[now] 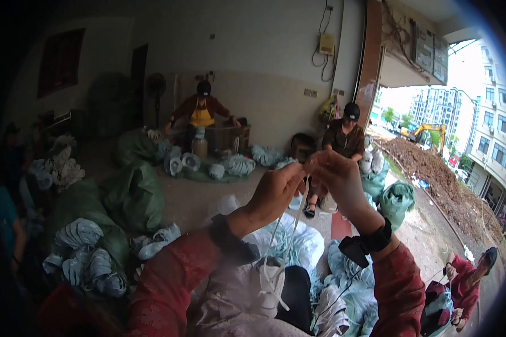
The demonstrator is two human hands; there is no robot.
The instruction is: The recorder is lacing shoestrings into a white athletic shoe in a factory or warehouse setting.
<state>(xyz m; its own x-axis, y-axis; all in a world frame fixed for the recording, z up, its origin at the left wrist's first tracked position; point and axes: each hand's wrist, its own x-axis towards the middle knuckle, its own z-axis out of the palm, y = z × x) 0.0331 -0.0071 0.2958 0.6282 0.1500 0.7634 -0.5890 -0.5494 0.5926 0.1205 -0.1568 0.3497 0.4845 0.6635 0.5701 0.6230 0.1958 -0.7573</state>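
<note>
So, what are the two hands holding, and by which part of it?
The left hand and right hand together pinch a pale lace by its upper part.

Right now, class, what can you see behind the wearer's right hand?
Behind the right hand is a co-worker: a dark cap and dark top show above it. The co-worker's lap is covered, so whatever may rest there cannot be seen.

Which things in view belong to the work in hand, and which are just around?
Apparently in the work:
- left hand and right hand, fingertips together on the pale lace
- white shoe at the lap, below the hands

Just around:
- standing fan
- yellow wall box
- excavator outside
</note>
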